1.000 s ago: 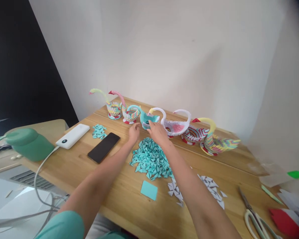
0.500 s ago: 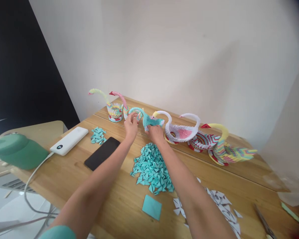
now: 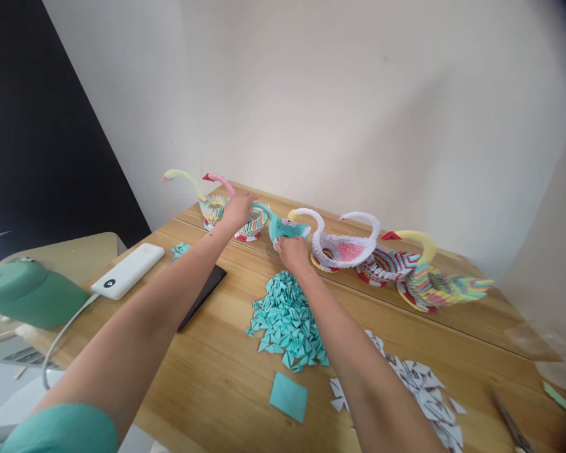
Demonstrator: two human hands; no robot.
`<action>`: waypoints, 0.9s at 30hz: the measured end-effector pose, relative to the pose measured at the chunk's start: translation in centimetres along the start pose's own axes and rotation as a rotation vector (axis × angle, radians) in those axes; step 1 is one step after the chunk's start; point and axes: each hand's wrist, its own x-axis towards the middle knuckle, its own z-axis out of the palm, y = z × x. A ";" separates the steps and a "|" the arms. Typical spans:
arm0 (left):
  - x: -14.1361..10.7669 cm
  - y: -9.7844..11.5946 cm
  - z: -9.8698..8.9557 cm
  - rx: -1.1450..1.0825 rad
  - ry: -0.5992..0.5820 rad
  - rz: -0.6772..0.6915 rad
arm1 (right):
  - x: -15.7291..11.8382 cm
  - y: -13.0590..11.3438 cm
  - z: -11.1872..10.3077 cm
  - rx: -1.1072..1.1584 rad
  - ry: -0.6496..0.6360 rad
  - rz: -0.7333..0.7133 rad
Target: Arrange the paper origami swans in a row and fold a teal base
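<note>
A row of folded-paper swans stands along the back of the wooden table. My right hand (image 3: 295, 253) is closed on the near side of the teal swan (image 3: 283, 226), whose curved neck reaches left. My left hand (image 3: 238, 209) is at the pink-necked swan (image 3: 252, 228) and covers part of its neck; its fingertips are hard to make out. A pale yellow-necked swan (image 3: 213, 206) stands farther left. Just right of the teal one are white swans (image 3: 344, 250). Below my right wrist lies a heap of teal folded pieces (image 3: 290, 321).
A black phone (image 3: 202, 296) lies under my left forearm, with a white power bank (image 3: 128, 270) and green bottle (image 3: 35, 292) to its left. A teal paper square (image 3: 288, 396), white folded pieces (image 3: 424, 393) and scissors (image 3: 512, 420) lie nearer the front.
My left hand has moved left from the teal swan's neck to the pink-necked swan. My right hand stays at the teal swan.
</note>
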 end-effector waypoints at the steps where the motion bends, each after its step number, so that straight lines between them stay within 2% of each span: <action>1: 0.2 -0.1 0.0 0.016 -0.016 0.016 | 0.0 0.0 0.0 0.004 0.005 -0.003; 10: 2.2 0.8 0.0 0.082 0.000 0.107 | 0.6 0.3 0.9 0.010 0.024 -0.007; 20: 4.1 1.5 -0.1 0.099 -0.019 0.111 | 0.7 0.0 0.7 0.011 0.029 0.018; 27: 4.4 1.4 0.0 0.143 -0.060 0.104 | 0.9 0.0 1.2 -0.008 0.051 0.026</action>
